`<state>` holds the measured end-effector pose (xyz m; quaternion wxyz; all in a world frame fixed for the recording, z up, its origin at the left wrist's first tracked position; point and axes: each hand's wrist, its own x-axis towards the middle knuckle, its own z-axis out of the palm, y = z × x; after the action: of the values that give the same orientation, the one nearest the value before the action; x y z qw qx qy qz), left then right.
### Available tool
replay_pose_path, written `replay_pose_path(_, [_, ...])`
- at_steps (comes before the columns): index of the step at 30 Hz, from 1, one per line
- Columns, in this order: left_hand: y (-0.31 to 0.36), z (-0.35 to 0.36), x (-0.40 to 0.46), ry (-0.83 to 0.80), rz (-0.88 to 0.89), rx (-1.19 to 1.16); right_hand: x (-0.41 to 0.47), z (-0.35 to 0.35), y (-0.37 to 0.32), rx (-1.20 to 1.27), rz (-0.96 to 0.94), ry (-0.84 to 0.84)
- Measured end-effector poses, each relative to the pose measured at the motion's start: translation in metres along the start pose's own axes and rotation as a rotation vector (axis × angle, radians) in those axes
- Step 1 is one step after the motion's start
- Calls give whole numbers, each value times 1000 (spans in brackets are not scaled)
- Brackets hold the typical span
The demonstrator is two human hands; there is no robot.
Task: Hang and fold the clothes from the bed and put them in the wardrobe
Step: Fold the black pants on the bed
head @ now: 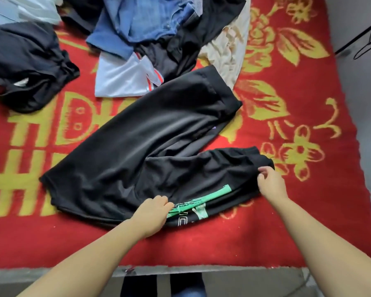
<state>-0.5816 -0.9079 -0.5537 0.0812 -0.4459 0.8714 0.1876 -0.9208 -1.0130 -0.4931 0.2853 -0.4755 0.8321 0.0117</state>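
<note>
Black trousers (141, 146) with a green print near one leg lie spread on the red bed cover, the two legs splayed apart toward the right. My left hand (153, 213) grips the cloth at the near leg beside the green print. Over at the cuffed end of that same leg, my right hand (271, 183) pinches the fabric. A heap of other clothes (150, 24) lies at the far side of the bed: blue shirts, dark garments, a cream piece and a pale blue one.
The red blanket (287, 221) with yellow flowers and characters covers the bed; its near edge runs along the bottom. A dark bundle of clothing (30, 67) sits at the far left. A black hanger (366, 39) shows by the wall at the upper right.
</note>
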Motion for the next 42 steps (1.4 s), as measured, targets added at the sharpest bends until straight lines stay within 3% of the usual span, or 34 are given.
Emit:
replay_pose_path(2, [19,12,17,-9,-97,-12,31,-1,5,59,44,35])
replay_pose_path(5, [30,30,27,-55,-287,1,69,18,14,173,182,-60])
replay_pose_path(7, [29,36,27,-33,-341,26,81,24,14,294,213,-5])
replay_pose_path(9, [22,37,25,20,-320,-36,79,14,3,419,140,91])
replay_pose_path(13, [7,24,4,195,-321,-225,53,-41,-17,621,-230,170])
replay_pose_path(15, [10,16,-7,219,-252,-175,37,-53,-4,592,-257,178])
replay_pose_path(18, [21,25,-15,158,-169,-125,31,-35,37,456,-88,142])
replay_pose_path(22, [38,50,-16,-22,-288,-44,44,9,81,236,58,-95])
replay_pose_path(25, [41,53,-5,-134,-373,6,58,23,79,228,106,-113])
replay_pose_path(30, [32,38,-16,-168,-167,-20,63,-14,66,170,63,-145])
replay_pose_path(34, [38,31,-42,-92,-10,-39,33,-30,105,76,100,-191])
replay_pose_path(37, [35,44,-38,-197,1,-30,34,-14,118,5,170,-248])
replay_pose_path(39, [22,38,-15,-88,-93,-83,54,-11,88,-32,65,-127])
replay_pose_path(42, [1,-6,42,268,-295,-176,94,-17,-2,14,-260,12])
